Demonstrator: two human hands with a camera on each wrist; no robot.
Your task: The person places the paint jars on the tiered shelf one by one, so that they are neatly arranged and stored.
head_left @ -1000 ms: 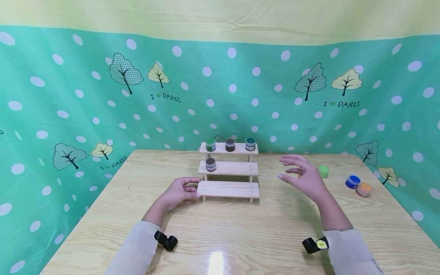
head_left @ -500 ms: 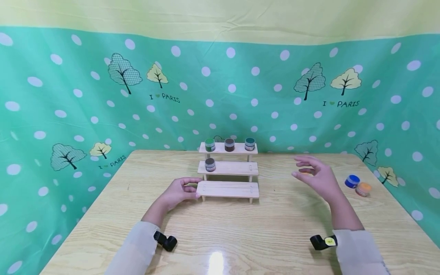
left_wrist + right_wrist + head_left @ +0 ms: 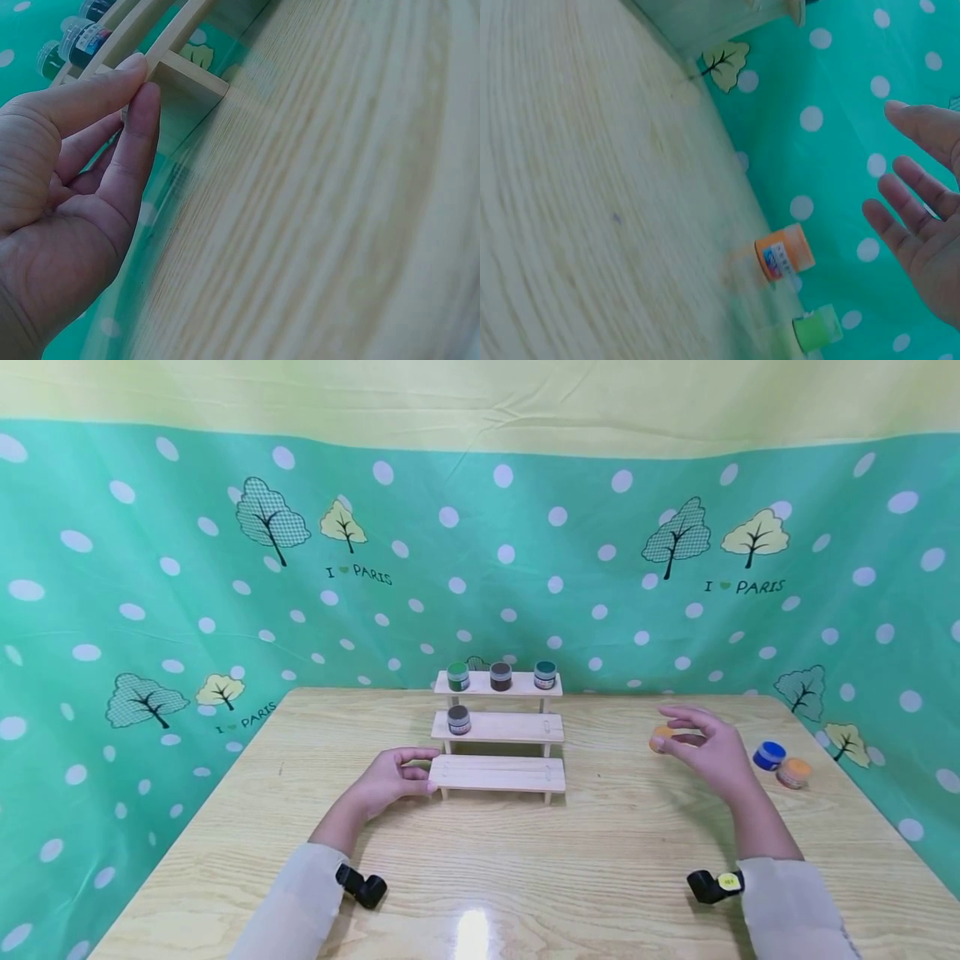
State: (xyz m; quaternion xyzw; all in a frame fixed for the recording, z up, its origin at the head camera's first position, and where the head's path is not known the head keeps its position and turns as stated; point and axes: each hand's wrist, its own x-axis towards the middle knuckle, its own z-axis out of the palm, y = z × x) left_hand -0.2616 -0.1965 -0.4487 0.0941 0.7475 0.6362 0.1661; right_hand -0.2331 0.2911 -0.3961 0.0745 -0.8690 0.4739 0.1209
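Head view: left hand [image 3: 387,783] pinches the wooden rack [image 3: 502,727], right hand [image 3: 712,753] hovers loose-fingered near an orange jar [image 3: 659,735].

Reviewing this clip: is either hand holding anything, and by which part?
The left hand pinches the wooden stand by its lowest shelf's left end. The right hand holds nothing, only nearing an orange jar.

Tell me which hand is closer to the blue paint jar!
The right hand. It is just to the left of the blue paint jar, while the left hand is much farther off, pinching the left end of the bottom wooden shelf.
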